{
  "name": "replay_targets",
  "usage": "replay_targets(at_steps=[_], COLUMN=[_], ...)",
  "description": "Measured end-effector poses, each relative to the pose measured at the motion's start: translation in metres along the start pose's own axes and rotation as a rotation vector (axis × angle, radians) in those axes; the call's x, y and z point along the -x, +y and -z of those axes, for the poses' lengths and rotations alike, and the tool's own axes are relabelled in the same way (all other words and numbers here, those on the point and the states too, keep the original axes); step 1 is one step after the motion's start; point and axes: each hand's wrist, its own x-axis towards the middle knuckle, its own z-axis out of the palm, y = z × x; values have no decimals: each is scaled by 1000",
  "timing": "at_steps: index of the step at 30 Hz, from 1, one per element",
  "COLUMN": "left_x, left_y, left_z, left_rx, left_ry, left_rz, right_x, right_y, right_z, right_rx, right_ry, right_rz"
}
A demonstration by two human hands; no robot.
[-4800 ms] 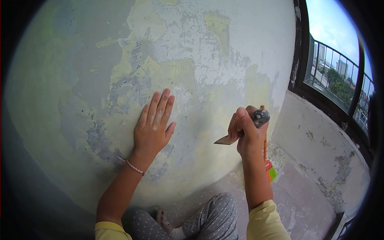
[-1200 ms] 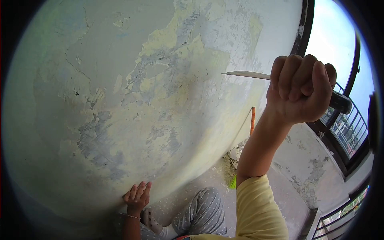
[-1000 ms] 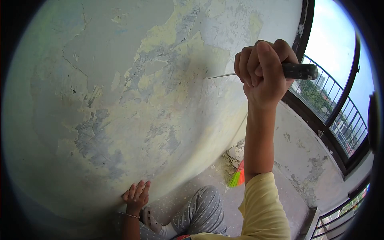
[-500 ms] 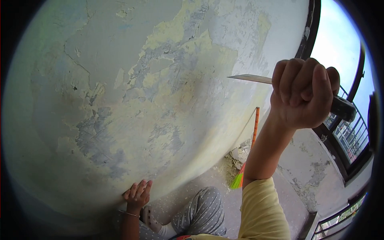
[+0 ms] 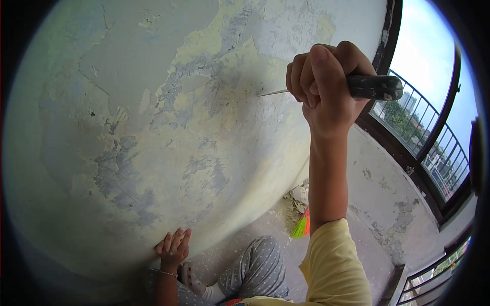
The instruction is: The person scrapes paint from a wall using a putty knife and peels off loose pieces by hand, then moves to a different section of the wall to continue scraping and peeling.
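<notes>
Your right grip (image 5: 329, 84) is closed tight around the scraper (image 5: 375, 87), fingers curled in, with the butt of the dark handle sticking out on the side toward the window (image 5: 429, 127). The thin blade (image 5: 274, 93) comes out of the other side of your fist, seen nearly edge-on, its tip aimed at the patchy wall (image 5: 194, 148). Whether that tip touches the surface or stops just short cannot be told from this angle.

Your left grip (image 5: 173, 250) has hold of nothing that shows; its fingers are slightly spread, tips set against the wall low down, well apart from the blade. That looks a sound spot: it should steady you and be out of the path of a slip.

To work this well, lay the blade in at a shallow slant rather than point-first, since a point would likely gouge the surface. Start under a ragged edge of the yellowish coat (image 5: 201, 41), where a lip should lift most easily, and use short, even strokes with a firm wrist. Ease off if the blade catches. Mind your elbow near the broom (image 5: 301, 224), partly hidden behind your right arm (image 5: 329, 173), with rubble (image 5: 300, 194) just beside its bristles.
</notes>
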Motion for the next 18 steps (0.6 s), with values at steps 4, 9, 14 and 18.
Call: replay_targets(at_steps=[4,9,14,18], left_x=[-2,-3,-4,-4], left_y=[2,0,1,0], left_z=[1,1,-1,-1], left_rx=[1,-1,19,2], left_ry=[-13,-11,4,15], left_rz=[41,25,27,15], right_x=[-16,10,6,-5], right_y=[-27,3,-8,-23], right_z=[18,-9,3,4], right_rx=[-83,-1,105,-211], right_ry=[-62,115,-152,23], right_rz=[118,-157,85,110])
